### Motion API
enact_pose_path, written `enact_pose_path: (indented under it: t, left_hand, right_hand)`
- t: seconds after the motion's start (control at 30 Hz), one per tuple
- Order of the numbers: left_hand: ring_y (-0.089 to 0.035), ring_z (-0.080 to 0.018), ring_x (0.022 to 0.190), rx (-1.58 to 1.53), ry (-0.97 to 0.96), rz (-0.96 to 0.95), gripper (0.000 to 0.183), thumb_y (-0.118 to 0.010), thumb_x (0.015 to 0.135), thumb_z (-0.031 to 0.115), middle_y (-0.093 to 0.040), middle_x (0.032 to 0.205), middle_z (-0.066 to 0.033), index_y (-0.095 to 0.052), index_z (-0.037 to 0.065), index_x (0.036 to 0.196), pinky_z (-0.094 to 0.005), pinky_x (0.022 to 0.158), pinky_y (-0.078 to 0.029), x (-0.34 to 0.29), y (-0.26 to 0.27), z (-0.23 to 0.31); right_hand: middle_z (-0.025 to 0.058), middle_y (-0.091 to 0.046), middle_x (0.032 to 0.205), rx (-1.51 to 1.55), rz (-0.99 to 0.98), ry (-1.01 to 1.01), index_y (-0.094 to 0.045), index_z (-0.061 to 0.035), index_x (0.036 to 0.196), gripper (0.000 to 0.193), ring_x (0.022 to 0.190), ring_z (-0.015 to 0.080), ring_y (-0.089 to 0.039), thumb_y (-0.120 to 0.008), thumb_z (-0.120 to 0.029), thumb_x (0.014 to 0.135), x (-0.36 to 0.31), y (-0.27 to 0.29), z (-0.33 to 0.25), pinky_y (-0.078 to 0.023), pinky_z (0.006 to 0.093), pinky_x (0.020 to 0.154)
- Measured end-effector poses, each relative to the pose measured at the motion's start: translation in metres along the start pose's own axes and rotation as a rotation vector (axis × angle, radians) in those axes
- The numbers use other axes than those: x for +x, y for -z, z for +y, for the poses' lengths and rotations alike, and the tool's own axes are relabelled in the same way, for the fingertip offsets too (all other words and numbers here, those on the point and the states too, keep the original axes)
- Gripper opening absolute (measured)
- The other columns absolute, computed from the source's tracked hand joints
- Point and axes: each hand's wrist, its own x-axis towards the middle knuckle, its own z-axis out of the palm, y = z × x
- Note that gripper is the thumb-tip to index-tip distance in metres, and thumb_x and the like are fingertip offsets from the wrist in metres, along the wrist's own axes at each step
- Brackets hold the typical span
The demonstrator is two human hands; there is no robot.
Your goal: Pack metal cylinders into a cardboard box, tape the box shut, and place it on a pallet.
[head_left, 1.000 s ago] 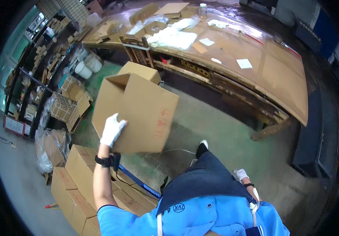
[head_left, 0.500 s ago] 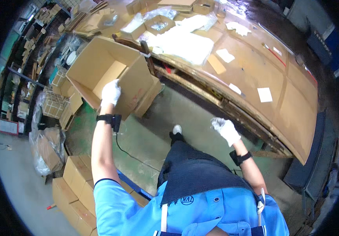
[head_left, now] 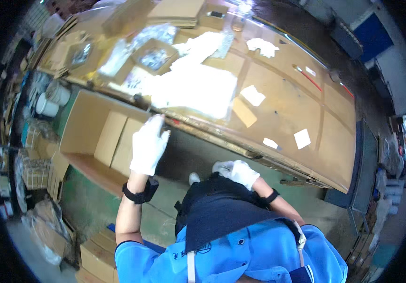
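Observation:
My left hand, in a white glove, is over the right edge of a large open cardboard box, close to the table's front edge. Its thumb stands apart from the outstretched fingers, and I see nothing held in it. Inside the box, its brown bottom flaps show. In front of my dark apron is my right hand, also gloved in white. Its fingers point left, loosely extended, with no object visible in them.
The cardboard-covered table carries white sheeting, a small box of clear bags, stacked cardboard and paper scraps. White buckets and a bundled carton stand left. Closed cartons are at lower left.
The box has moved leftward and down in view, now against the table's edge. My left hand has loosened from its rim. My right hand has come in toward my apron.

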Motion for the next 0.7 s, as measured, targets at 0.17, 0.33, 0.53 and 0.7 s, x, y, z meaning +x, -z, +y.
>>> enact_pose_path:
  t: [0.17, 0.33, 0.53, 0.7]
  left_hand:
    - [-0.059, -0.0263, 0.107, -0.455, -0.218, -0.065, 0.041, -0.061, 0.08, 0.006, -0.062, 0.117, -0.0158, -0.058, 0.004, 0.121, -0.0343, 0.091, -0.045, 0.097, 0.011, 0.079]
    - [-0.058, -0.0151, 0.11, -0.607, -0.19, 0.011, 0.04, -0.059, 0.084, 0.006, -0.062, 0.119, -0.0116, -0.056, 0.003, 0.124, -0.0267, 0.093, -0.043, 0.217, 0.038, 0.102]
    - [-0.061, -0.018, 0.106, -0.25, -0.134, 0.252, 0.04, -0.056, 0.086, 0.019, -0.065, 0.114, -0.0124, -0.056, 0.005, 0.124, -0.0282, 0.09, -0.046, 0.38, 0.027, 0.0]
    - [-0.058, -0.0342, 0.106, -0.037, 0.101, 0.127, 0.044, -0.055, 0.08, 0.033, -0.062, 0.112, -0.0186, -0.061, 0.004, 0.113, -0.0398, 0.092, -0.044, 0.487, -0.034, -0.143]
  right_hand:
    - [0.0134, -0.068, 0.103, 0.596, 0.05, 0.165, -0.063, -0.0036, 0.113, 0.036, 0.093, 0.0228, -0.065, -0.054, -0.031, 0.092, 0.059, 0.046, -0.019, -0.05, 0.033, 0.083]
    - [0.014, -0.065, 0.105, 1.006, 0.022, 0.096, -0.055, 0.0015, 0.12, 0.037, 0.089, 0.0182, -0.064, -0.055, -0.025, 0.094, 0.102, 0.12, -0.034, -0.051, 0.0287, 0.08]
    - [0.016, -0.064, 0.106, 1.42, -0.086, 0.103, -0.053, 0.0005, 0.121, 0.031, 0.088, 0.0254, -0.065, -0.047, -0.015, 0.095, 0.172, 0.202, -0.044, -0.052, 0.0318, 0.073]
    - [0.0147, -0.061, 0.113, 1.407, 0.027, 0.179, -0.05, 0.0008, 0.125, 0.036, 0.094, 0.0238, -0.063, -0.051, -0.015, 0.092, 0.244, 0.262, -0.07, -0.051, 0.032, 0.077]
